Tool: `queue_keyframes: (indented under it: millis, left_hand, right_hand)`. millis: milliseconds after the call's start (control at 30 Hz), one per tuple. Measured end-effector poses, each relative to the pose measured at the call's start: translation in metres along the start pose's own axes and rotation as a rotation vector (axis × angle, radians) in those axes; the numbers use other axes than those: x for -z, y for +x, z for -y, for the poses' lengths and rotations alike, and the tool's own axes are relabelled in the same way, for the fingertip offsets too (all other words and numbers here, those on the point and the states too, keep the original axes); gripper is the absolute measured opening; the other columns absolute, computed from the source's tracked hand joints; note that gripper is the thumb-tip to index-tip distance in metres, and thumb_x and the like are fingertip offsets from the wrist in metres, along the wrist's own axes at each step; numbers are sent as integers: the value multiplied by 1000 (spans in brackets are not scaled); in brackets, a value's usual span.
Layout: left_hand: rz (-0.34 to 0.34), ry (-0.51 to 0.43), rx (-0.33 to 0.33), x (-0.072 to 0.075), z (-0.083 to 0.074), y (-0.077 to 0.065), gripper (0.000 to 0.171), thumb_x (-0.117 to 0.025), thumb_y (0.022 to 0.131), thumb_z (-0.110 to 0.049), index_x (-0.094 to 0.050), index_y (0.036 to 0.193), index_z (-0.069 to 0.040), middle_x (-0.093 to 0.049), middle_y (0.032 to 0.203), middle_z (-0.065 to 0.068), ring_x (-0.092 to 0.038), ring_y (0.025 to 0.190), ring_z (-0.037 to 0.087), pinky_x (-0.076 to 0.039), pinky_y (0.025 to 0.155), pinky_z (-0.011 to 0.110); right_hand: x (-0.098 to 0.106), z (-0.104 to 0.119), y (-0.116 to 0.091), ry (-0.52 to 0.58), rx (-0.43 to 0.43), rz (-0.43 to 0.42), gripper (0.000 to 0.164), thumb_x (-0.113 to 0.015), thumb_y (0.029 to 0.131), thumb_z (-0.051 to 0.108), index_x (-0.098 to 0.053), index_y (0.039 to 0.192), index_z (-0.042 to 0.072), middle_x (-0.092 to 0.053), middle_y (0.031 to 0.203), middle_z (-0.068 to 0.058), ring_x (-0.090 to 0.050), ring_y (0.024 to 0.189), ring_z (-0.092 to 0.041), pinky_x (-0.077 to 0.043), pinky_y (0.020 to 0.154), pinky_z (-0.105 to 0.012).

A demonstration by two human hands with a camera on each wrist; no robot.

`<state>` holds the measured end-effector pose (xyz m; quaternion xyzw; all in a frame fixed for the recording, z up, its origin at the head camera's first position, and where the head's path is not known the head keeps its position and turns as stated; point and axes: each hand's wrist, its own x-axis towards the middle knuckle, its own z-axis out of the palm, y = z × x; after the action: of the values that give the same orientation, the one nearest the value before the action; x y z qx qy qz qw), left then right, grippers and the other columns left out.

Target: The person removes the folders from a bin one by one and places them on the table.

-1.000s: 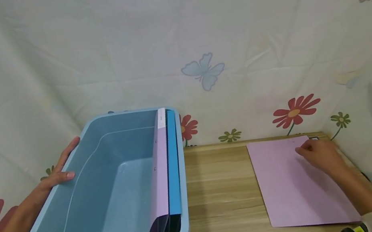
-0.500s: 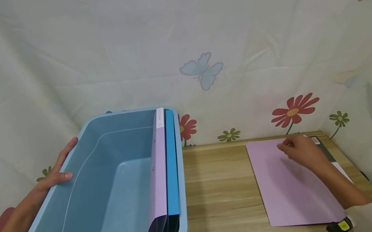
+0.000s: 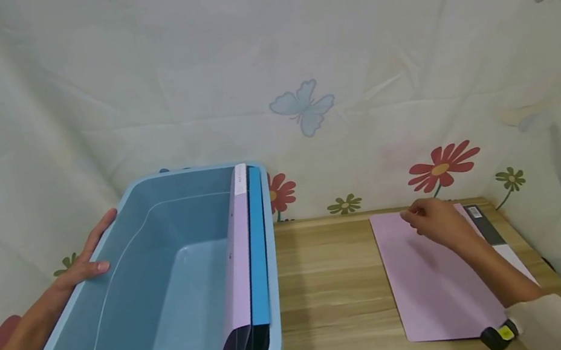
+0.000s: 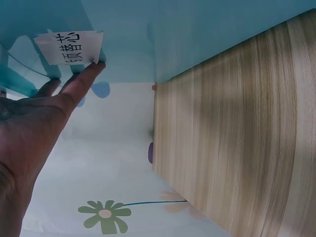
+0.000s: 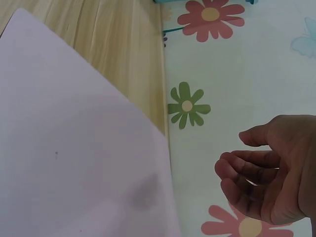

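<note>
At the left in the head view stands a light blue plastic bin. My left hand holds its left rim, thumb over the edge and fingers against the outer wall. In the left wrist view those fingers lie beside a white label with handwriting. A purple file folder and a blue one stand on edge along the bin's right wall. Above a purple folder lying flat on the table hovers my right hand, fingers loosely curled and holding nothing.
The wooden table shows between the bin and the flat folder. Along that folder's right side runs a dark and white strip with a small label. A floral curtain hangs behind and at the sides.
My right hand has moved left across the flat purple folder, uncovering the dark and white strip at its right side. The left hand stays on the bin's rim.
</note>
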<state>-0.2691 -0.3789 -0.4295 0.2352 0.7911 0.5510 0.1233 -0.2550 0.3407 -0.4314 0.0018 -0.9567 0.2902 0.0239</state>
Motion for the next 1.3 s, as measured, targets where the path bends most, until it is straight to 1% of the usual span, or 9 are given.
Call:
queue_keyframes:
  millis: [233,633,733,867,933,1000,1100,1200,1300]
  left_hand:
    - [-4,-39,-8,-1,2,1,92,-40,107,-26,14,177,-52,16,188,-8,5,153,73,-14,104,96]
    - [8,-59,2,0,4,2,92,-40,108,-28,14,177,-53,18,188,-11,11,156,68,-6,103,100]
    - [18,-35,9,1,2,0,92,-40,108,-27,15,176,-54,16,188,-10,1,158,63,-17,105,97]
    - [44,-39,16,4,-1,-5,92,-42,110,-27,16,176,-53,8,186,-7,-30,160,33,-47,106,75]
    - [59,-73,17,6,-2,-7,92,-43,110,-28,15,177,-53,2,184,-6,-43,153,16,-54,105,61]
    - [73,-119,12,7,-2,-8,92,-43,110,-27,15,177,-52,-1,182,-6,-48,150,8,-56,105,56]
    - [69,-83,2,8,0,-5,92,-43,110,-27,15,177,-51,2,182,-6,-43,148,7,-54,103,48]
    - [43,-16,2,7,5,-2,93,-42,109,-25,15,178,-50,8,185,-5,-32,150,22,-47,102,63]
    - [21,39,18,9,6,-1,94,-43,108,-24,15,177,-50,10,185,-4,-28,148,28,-42,102,64]
  right_hand:
    - [1,19,5,28,45,45,42,-68,113,34,-77,124,-5,-81,100,-15,-77,87,-22,-59,75,-35]
    - [-6,51,16,102,92,85,42,-69,113,34,-75,133,-3,-82,102,-15,-80,86,-23,-63,73,-33]
    - [-7,62,18,119,125,92,41,-69,113,32,-76,132,-3,-82,100,-14,-80,86,-26,-62,72,-32]
    - [-9,78,20,148,170,108,39,-69,113,29,-75,132,-4,-82,99,-15,-81,86,-29,-62,71,-32]
    - [-11,85,21,161,180,113,38,-69,113,29,-75,132,-3,-82,100,-15,-82,85,-28,-62,72,-32]
    - [-13,92,21,174,186,118,37,-69,113,29,-75,133,-2,-82,102,-15,-82,85,-24,-63,73,-33]
    - [-17,102,22,201,189,119,37,-69,113,30,-76,133,0,-83,106,-16,-82,85,-21,-64,76,-35]
    - [-23,112,21,231,186,118,36,-69,113,30,-76,133,1,-83,105,-15,-82,85,-21,-64,76,-35]
    - [-30,122,22,255,190,119,35,-69,113,31,-76,134,3,-83,104,-13,-81,84,-20,-64,75,-35]
